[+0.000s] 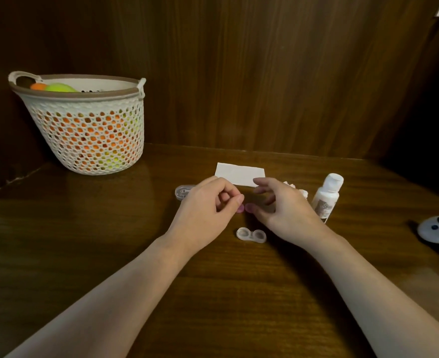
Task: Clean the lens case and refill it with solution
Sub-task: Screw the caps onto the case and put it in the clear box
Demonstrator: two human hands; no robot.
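Left hand [208, 202]: I see thumb and curled fingers pinching a small purple round cap [240, 208]. Right hand [283, 210]: thumb tip on a second purple round cap [250, 208], fingers loosely curled above it; whether it truly grips it, I cannot tell. The two caps sit just beside each other. The clear plastic twin-well lens case [251, 235] lies uncapped on the dark wooden table [109, 241], mid-table, nearer the front edge than the hands. White squeeze bottle [326, 197] stands toward the right edge. White folded paper [239, 174] lies behind the hands; white mesh basket [84, 125] at back left corner.
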